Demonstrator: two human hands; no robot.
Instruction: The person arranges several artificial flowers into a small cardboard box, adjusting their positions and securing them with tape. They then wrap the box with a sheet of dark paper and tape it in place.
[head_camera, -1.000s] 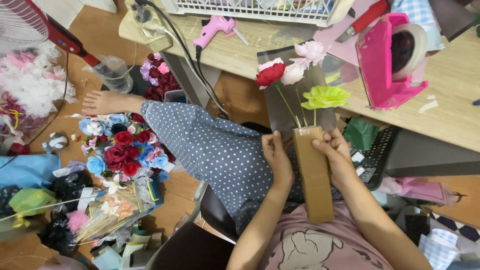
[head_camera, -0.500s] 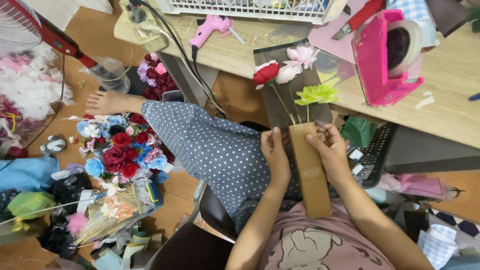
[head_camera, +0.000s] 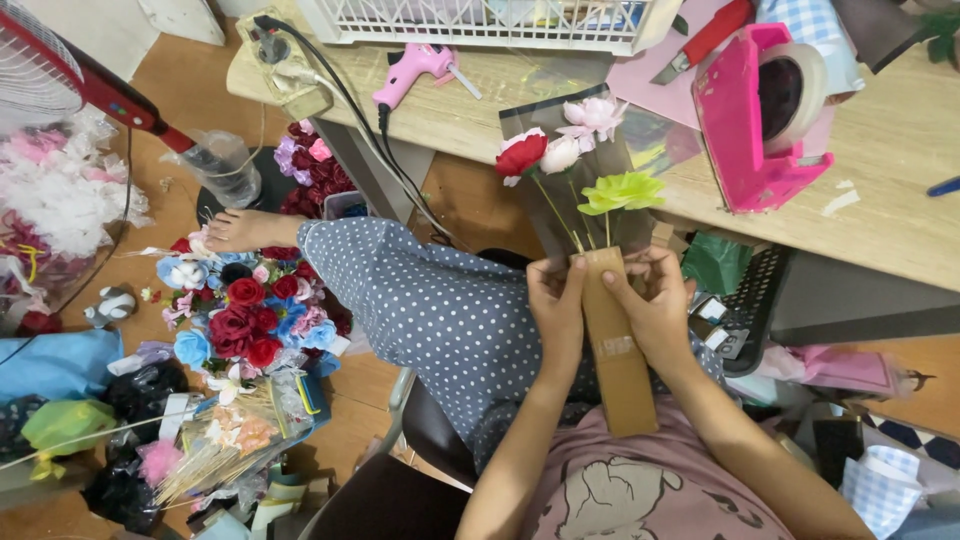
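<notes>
Brown cardboard sleeve (head_camera: 615, 345), long & narrow, sits over the person's lap at centre-right. Open far end holds thin stems of four artificial flowers: red flower (head_camera: 521, 155), pale pink bud (head_camera: 560, 154), pink bloom (head_camera: 594, 114), yellow-green flower (head_camera: 620, 190). Clear cellophane wrap (head_camera: 560, 105) stands behind the blooms.

Left hand (head_camera: 555, 310) grips the sleeve's left edge near the mouth, fingers curled round it. Right hand (head_camera: 655, 305) grips the right edge, fingertips pinching at the top by the stems. Both grasping, neither loose.

Other containers: white wire basket (head_camera: 480, 25) at far edge of wooden table (head_camera: 900, 210), contents can't tell. Pink tape dispenser (head_camera: 755, 120) w/ roll of tape on table, right. Pink glue gun (head_camera: 410, 70) lies on table, left of the flowers. On floor at left, heap of mixed fake flowers (head_camera: 240, 310), red, blue & white, next to the bare foot (head_camera: 235, 228).

Vs half a sec ago: sleeve & blooms sit abt the same spot, hands still at the mouth; right fingers now more over the top edge.

Sleeve's long axis runs near-to-far, tilted slightly left at far end; mouth points far, toward the table, closed end near the chest. Stems carry on along that line, fanning out.
</notes>
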